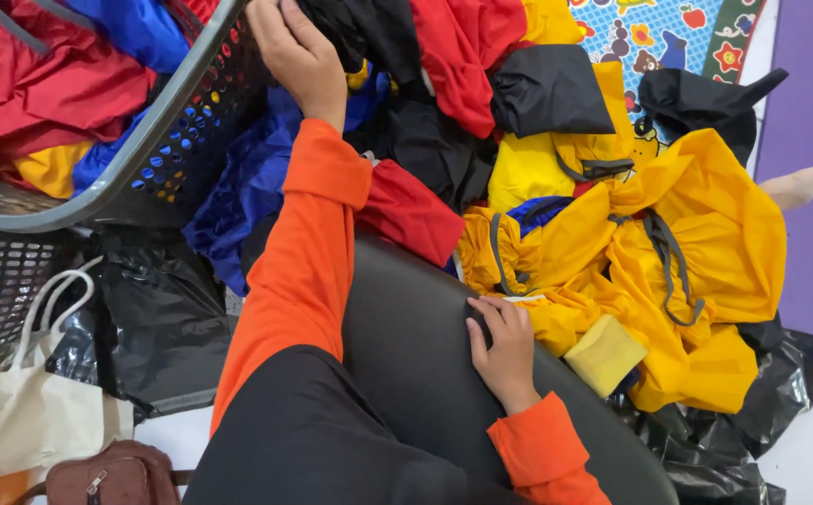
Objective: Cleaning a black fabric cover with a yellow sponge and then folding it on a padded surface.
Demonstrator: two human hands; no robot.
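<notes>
The biggest thing in view is the heap of garments (556,168), spread over the floor and against the person's lap: thin, shiny fabric in yellow, red, blue and black, probably a light nylon or sth similar. It is judged as very light, soft and rather slippery, w/o any stiffness, so it will collapse and slide when lifted; a firm pinch on a hem, a strap or a thick fold is likely better than a flat palm.

The yellow garment (696,234) lies at the right, crumpled, with grey straps (668,262) hanging loose over it. Its near edge is touched by the right hand (503,344), which rests flat on the black-covered knee; the fingers are only lightly bent and nothing is really closed on, as far as can be seen.

A grey plastic basket (159,126), stiff and perforated, is tilted at upper left, with red, blue and yellow cloth inside. Black plastic bags (154,318), thin and wrinkled, are seen below it and also at lower right.

The black garment (369,33) is at the top, beside the basket rim. It is gripped by the left hand (299,56), fingers curled into the cloth, approx. fully closed.

Smaller things: a cream tote bag (37,411), soft cotton-like, and a small brown bag (112,477), leather-like w/ a zip.
</notes>
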